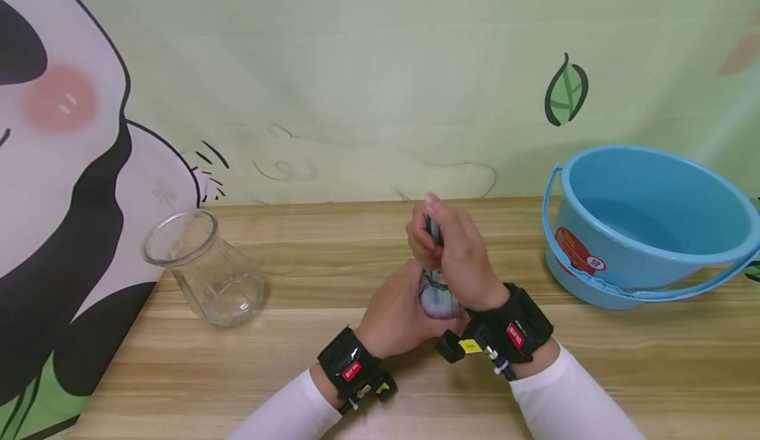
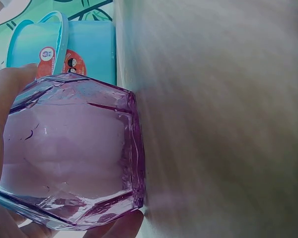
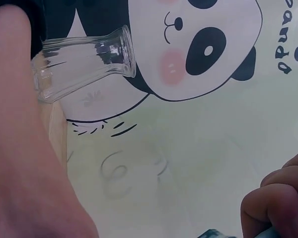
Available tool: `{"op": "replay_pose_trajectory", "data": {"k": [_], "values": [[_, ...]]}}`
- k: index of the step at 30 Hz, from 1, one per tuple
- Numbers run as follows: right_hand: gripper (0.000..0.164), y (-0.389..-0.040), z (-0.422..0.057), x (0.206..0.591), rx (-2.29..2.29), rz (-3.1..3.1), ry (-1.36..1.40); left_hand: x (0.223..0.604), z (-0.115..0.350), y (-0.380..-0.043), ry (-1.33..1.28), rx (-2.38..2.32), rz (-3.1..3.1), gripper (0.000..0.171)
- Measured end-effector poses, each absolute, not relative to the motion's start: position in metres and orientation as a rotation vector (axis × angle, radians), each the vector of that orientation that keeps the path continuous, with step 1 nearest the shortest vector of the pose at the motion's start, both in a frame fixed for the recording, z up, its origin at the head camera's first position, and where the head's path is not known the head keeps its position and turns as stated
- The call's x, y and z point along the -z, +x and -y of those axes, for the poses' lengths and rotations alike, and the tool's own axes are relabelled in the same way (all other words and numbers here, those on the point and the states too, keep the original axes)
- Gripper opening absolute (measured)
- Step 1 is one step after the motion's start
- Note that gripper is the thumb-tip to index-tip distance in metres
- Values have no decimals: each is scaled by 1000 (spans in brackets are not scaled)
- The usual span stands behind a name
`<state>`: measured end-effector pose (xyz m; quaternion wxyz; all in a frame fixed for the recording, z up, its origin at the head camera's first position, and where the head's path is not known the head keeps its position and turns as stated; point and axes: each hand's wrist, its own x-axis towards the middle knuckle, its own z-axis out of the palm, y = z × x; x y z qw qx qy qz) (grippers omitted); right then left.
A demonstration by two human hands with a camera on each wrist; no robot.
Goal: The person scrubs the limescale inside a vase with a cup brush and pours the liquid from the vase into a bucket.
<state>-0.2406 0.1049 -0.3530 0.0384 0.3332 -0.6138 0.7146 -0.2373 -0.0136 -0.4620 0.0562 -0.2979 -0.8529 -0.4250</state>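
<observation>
My left hand (image 1: 394, 314) holds a purple-tinted glass vase (image 1: 438, 303) at the front middle of the table. Its faceted, see-through body (image 2: 64, 148) fills much of the left wrist view, the thumb and fingers wrapped about its sides. Above the mouth, my right hand (image 1: 460, 252) grips a slim blue-grey handle (image 1: 435, 230) that runs down into the vase, thumb on top. What is at the handle's lower end is hidden. In the right wrist view, curled fingers (image 3: 275, 208) show at the lower right, near a bit of the wavy teal rim (image 3: 214, 233).
A clear glass jar (image 1: 222, 288) with a wide rim stands to the left on the wooden table (image 1: 297, 242). At the right is a blue bucket (image 1: 594, 229), its handle hanging down in front. A green cloth printed with a panda (image 1: 89, 183) hangs behind the table.
</observation>
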Motion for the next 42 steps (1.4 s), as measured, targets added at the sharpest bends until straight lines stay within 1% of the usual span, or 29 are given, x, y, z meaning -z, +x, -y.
{"op": "replay_pose_trajectory", "data": {"k": [8,19,26,34,42], "values": [[48,-241,-104,354,-2204,1876,1017,460,15,-236,-906,1303,2589,71],[53,-238,-108,350,-2257,1829,996,461,14,-237,-924,1321,2584,68],[52,-237,-114,343,-2266,1731,1021,460,14,-235,-859,1306,2629,67],[56,-234,-121,332,-2269,1624,1018,460,16,-234,-812,1320,2677,72],[54,-235,-120,334,-2210,1722,1029,460,16,-235,-812,1334,2665,70]]}}
